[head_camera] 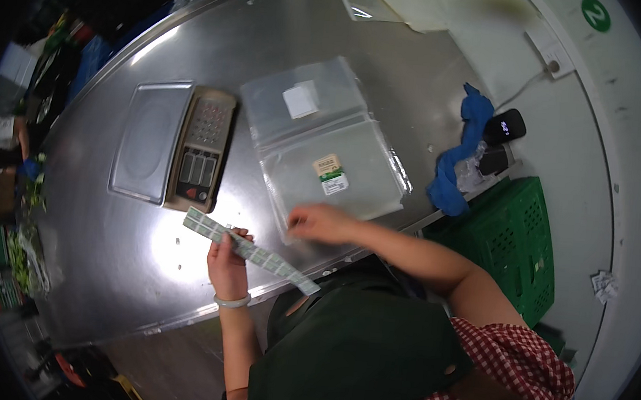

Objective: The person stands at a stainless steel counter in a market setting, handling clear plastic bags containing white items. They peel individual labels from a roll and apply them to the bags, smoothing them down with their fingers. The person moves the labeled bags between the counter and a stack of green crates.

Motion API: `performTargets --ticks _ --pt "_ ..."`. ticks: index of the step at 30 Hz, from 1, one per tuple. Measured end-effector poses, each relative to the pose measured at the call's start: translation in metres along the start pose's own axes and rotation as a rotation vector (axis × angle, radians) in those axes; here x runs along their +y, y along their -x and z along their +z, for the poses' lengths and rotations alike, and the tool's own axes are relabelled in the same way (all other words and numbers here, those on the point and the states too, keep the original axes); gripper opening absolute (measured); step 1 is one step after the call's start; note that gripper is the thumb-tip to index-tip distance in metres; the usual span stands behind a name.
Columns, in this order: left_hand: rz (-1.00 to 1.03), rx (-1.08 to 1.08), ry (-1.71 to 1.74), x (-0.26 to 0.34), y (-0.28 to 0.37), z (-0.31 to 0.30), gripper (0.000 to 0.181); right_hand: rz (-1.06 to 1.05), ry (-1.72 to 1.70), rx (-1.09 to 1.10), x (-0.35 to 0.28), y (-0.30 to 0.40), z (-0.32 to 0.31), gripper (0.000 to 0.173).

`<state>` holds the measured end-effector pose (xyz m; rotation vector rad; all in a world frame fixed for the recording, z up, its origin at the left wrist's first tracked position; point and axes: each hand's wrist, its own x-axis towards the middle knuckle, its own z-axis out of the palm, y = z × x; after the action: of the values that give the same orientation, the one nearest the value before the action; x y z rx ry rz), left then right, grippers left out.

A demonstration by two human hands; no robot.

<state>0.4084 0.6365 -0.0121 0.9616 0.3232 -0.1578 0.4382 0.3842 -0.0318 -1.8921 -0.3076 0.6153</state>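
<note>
My left hand (228, 263) holds a long strip of small green-and-white stickers (269, 259) near the table's front edge. A pale bangle (232, 301) circles that wrist. My right hand (321, 223), slightly blurred, is over the near edge of a stack of clear plastic bags (299, 184). Its fingers are curled; whether they pinch anything is not clear. On this stack is a beige, green and white printed label (331, 174). Beyond it lies another clear plastic stack (263, 101), with white paper pieces (300, 101) on or under it.
A weighing scale (157, 140) with a steel pan stands left on the steel table (93, 254). At right are a crumpled blue glove or cloth (461, 155), a black device with a lit display (505, 126) and a green crate (513, 251). Another person (5, 138) is far left.
</note>
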Motion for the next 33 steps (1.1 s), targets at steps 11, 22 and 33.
performTargets --ticks 11,22,33 --pt "-0.158 0.032 -0.234 0.018 -0.03 0.046 0.02 0.71 0.963 0.609 0.231 0.216 -0.163 0.014" --pt "-0.194 -0.12 -0.401 0.009 -0.034 0.082 0.019 0.169 0.083 0.683 0.004 0.06 -0.096 0.039" --pt "0.276 0.517 -0.082 0.037 -0.032 0.014 0.024 0.09 -0.611 0.214 -0.037 -0.002 0.044 0.023"
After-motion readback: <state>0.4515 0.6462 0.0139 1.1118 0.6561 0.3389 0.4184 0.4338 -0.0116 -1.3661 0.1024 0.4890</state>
